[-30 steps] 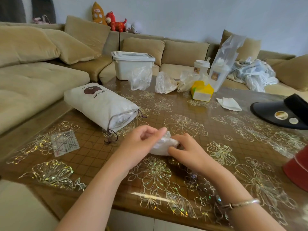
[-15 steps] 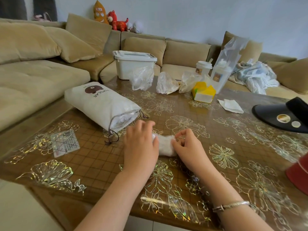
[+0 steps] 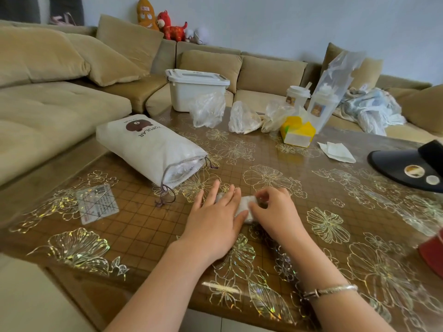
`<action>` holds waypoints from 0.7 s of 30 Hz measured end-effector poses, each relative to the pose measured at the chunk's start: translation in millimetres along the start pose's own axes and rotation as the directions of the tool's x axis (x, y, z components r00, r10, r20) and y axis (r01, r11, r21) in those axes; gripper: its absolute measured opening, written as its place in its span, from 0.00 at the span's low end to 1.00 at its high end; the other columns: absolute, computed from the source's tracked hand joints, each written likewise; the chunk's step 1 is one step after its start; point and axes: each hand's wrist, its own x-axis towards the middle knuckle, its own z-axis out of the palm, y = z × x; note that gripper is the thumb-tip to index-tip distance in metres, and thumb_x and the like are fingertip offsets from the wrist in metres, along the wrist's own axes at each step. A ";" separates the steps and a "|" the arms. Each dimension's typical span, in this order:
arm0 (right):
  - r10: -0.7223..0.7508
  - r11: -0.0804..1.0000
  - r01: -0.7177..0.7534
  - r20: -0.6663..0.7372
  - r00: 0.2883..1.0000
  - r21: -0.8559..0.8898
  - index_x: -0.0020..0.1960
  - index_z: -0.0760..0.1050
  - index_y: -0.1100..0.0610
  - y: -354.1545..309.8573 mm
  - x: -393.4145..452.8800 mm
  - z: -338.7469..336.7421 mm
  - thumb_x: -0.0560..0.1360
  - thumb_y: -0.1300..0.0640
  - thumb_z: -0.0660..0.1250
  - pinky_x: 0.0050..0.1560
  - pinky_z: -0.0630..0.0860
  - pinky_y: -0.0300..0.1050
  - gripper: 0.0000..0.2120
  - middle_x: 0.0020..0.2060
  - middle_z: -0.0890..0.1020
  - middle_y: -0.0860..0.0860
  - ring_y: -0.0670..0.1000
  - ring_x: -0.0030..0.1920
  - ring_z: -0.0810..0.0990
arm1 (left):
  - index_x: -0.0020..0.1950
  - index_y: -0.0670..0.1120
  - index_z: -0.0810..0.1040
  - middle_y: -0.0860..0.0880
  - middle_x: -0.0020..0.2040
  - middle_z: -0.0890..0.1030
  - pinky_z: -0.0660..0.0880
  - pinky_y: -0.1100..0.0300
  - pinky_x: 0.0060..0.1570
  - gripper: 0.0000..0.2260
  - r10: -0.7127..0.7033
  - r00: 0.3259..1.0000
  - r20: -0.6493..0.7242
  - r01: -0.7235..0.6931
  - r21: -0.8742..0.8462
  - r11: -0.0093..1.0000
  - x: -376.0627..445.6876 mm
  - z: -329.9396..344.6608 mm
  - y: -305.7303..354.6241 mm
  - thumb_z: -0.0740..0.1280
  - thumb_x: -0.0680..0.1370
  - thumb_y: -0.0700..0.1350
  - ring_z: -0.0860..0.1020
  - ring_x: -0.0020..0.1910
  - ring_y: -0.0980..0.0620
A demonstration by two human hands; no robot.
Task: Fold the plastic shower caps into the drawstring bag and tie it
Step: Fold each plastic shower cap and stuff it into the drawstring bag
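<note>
Shower cap [image 3: 247, 207] — one, under two hands — left [image 3: 213, 219], right [image 3: 275, 212].

The drawstring bag [image 3: 148, 149] reads "POPULAR" beside a brown bear face; other labels are illegible.

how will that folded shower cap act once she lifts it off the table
The folded shower cap is thin crinkly plastic, so it will probably be floppy and very light. It may spring open, since the left hand presses it flat while the right hand pinches its end. It looks slippery too.
</note>
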 end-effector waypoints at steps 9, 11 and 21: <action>0.027 0.978 -0.052 0.126 0.992 0.200 0.49 0.71 0.52 -8.4 1.1 -10.4 0.76 0.53 0.68 0.38 0.70 0.36 0.06 0.45 0.77 0.47 0.44 0.44 0.75 | 0.81 0.53 0.46 0.56 0.81 0.45 0.37 0.47 0.77 0.26 0.007 1.000 0.003 -0.007 -0.071 0.997 2.2 0.6 -1.9 0.43 0.84 0.59 0.37 0.79 0.51; 0.019 0.972 -0.059 0.177 0.984 0.229 0.53 0.70 0.53 -9.9 0.2 -14.5 0.75 0.53 0.69 0.38 0.71 0.37 0.11 0.43 0.76 0.46 0.42 0.41 0.74 | 0.80 0.53 0.53 0.56 0.81 0.50 0.44 0.48 0.78 0.26 -0.005 0.998 -0.064 -0.007 -0.183 0.983 1.1 -4.2 -2.7 0.51 0.84 0.58 0.44 0.80 0.51; -0.114 0.912 0.027 0.188 0.976 0.410 0.57 0.75 0.55 -25.0 -4.9 -17.2 0.77 0.65 0.67 0.38 0.76 0.33 0.11 0.46 0.80 0.50 0.44 0.42 0.77 | 0.57 0.45 0.66 0.42 0.61 0.69 0.67 0.47 0.56 0.25 -0.693 0.476 -0.542 0.325 -0.623 0.711 -22.3 -24.9 -24.5 0.77 0.69 0.47 0.67 0.59 0.40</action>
